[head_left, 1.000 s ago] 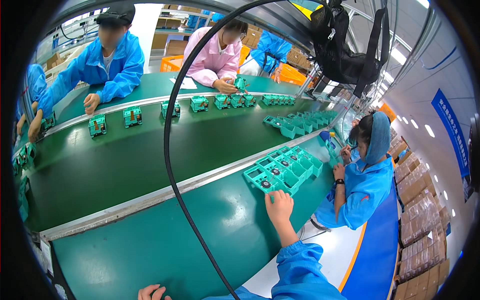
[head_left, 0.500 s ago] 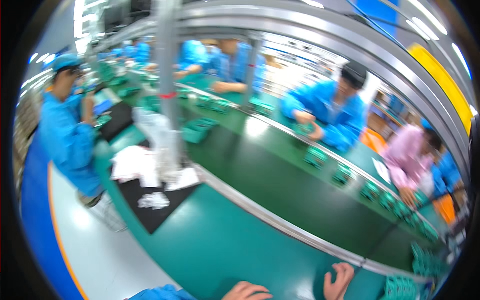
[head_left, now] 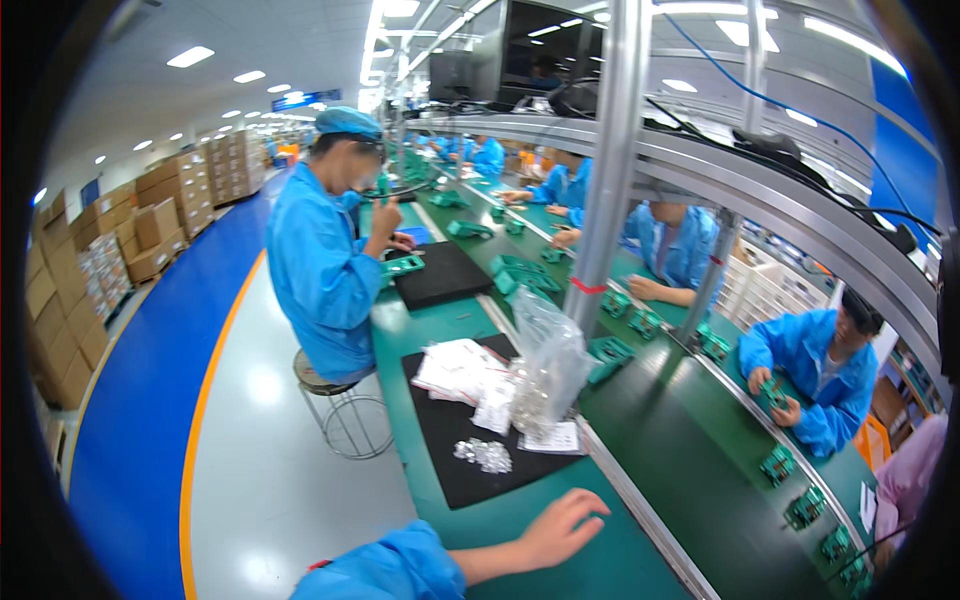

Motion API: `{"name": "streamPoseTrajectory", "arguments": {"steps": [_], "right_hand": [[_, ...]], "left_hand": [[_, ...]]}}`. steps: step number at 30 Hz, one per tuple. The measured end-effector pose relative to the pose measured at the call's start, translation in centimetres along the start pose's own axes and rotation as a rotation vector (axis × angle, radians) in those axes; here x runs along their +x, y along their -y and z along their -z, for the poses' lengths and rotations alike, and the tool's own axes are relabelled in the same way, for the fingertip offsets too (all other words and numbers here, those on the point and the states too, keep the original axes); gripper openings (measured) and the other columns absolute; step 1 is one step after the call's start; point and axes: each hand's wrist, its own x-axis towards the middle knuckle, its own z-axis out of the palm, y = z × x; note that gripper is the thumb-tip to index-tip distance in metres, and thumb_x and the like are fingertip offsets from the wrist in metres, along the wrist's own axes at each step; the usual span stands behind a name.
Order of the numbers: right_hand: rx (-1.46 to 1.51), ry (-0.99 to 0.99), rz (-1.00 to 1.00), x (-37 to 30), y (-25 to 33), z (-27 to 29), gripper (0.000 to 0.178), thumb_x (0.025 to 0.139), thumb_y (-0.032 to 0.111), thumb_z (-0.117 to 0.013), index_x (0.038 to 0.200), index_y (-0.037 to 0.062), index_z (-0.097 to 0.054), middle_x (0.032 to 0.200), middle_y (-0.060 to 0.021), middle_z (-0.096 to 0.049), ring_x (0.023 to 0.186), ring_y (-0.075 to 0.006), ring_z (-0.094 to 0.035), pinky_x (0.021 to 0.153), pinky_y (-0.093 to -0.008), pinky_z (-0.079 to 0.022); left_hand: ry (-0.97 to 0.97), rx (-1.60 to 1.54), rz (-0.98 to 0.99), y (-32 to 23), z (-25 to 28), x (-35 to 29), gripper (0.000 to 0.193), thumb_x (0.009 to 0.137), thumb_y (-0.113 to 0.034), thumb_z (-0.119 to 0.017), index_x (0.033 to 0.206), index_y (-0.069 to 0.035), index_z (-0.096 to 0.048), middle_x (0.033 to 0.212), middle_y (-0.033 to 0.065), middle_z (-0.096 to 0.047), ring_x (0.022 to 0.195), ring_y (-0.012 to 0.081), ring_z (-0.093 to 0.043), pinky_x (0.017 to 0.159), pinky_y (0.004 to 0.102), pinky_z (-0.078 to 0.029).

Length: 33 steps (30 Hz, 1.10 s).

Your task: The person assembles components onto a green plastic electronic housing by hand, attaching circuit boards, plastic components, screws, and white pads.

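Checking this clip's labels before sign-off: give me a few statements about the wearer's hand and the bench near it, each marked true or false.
1. The hand rests open on the green bench top, holding nothing. True.
2. The clear plastic bag lies on the floor. False: it stands on the black mat.
3. A small pile of shiny parts lies on the mat. True.
4. The seated co-worker wears a red smock. False: it is blue.
5. Both of the wearer's hands show. False: only one.

My left hand (head_left: 560, 528) resting open on the green bench (head_left: 500, 530), black mat (head_left: 470, 470) just beyond, small silver parts (head_left: 484, 455) on it (clear bag (head_left: 545, 365) beside), conveyor belt (head_left: 690, 470) alongside.
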Motion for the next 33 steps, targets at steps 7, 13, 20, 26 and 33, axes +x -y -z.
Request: {"name": "streamPoseTrajectory", "arguments": {"steps": [7, 13, 20, 26, 33], "right_hand": [[0.184, -0.291, -0.194, 1.5, -0.2, 3.1, 0.008, 0.072, -0.001, -0.057, 0.080, 0.0010, -0.057, 0.070, -0.0132, -0.052, 0.062, -0.0259, -0.050, 0.059, -0.0316, -0.042], [0.349, -0.730, -0.488, 6.1, -7.9, 3.9, 0.026, 0.085, 0.008, -0.044, 0.109, 0.0000, -0.042, 0.091, -0.0073, -0.047, 0.083, -0.0147, -0.045, 0.076, -0.0269, -0.038], [0.572, -0.730, -0.780, 22.9, -16.8, 4.5, 0.044, 0.073, 0.002, -0.050, 0.115, 0.0066, -0.042, 0.099, -0.0047, -0.044, 0.079, -0.0115, -0.046, 0.064, -0.0216, -0.038], [-0.223, -0.617, -0.230, 31.4, -26.5, 1.2, 0.046, 0.071, 0.006, -0.056, 0.115, 0.0039, -0.044, 0.106, -0.0131, -0.046, 0.101, -0.0251, -0.046, 0.078, -0.0338, -0.042], [-0.134, -0.354, -0.287, 38.4, -27.8, -1.3, 0.040, 0.070, 0.007, -0.058, 0.108, 0.0041, -0.047, 0.105, -0.0144, -0.049, 0.099, -0.0300, -0.048, 0.078, -0.0393, -0.041]], "left_hand": [[0.066, 0.024, -0.255, 0.1, -3.8, -2.3, 0.010, 0.075, -0.011, -0.053, 0.084, -0.010, -0.055, 0.087, 0.0070, -0.052, 0.078, 0.0247, -0.049, 0.070, 0.0355, -0.037], [-0.173, -0.237, -0.215, 0.5, -0.1, 0.8, 0.019, 0.087, -0.018, -0.039, 0.085, -0.003, -0.051, 0.080, 0.0083, -0.050, 0.076, 0.0247, -0.046, 0.071, 0.0331, -0.036], [-0.039, -0.117, -0.511, 1.2, -1.3, 0.8, 0.009, 0.078, -0.016, -0.051, 0.074, -0.009, -0.055, 0.069, 0.0067, -0.050, 0.061, 0.0257, -0.047, 0.054, 0.0353, -0.036], [-0.077, 0.029, -0.563, 1.9, -0.7, 0.8, 0.013, 0.076, -0.019, -0.052, 0.069, -0.008, -0.051, 0.066, 0.0081, -0.047, 0.057, 0.0262, -0.044, 0.052, 0.0358, -0.035], [-0.183, -0.040, -0.584, 2.6, -0.6, 1.3, 0.017, 0.072, -0.019, -0.052, 0.065, -0.005, -0.047, 0.064, 0.0105, -0.044, 0.055, 0.0286, -0.042, 0.050, 0.0378, -0.033]]}}
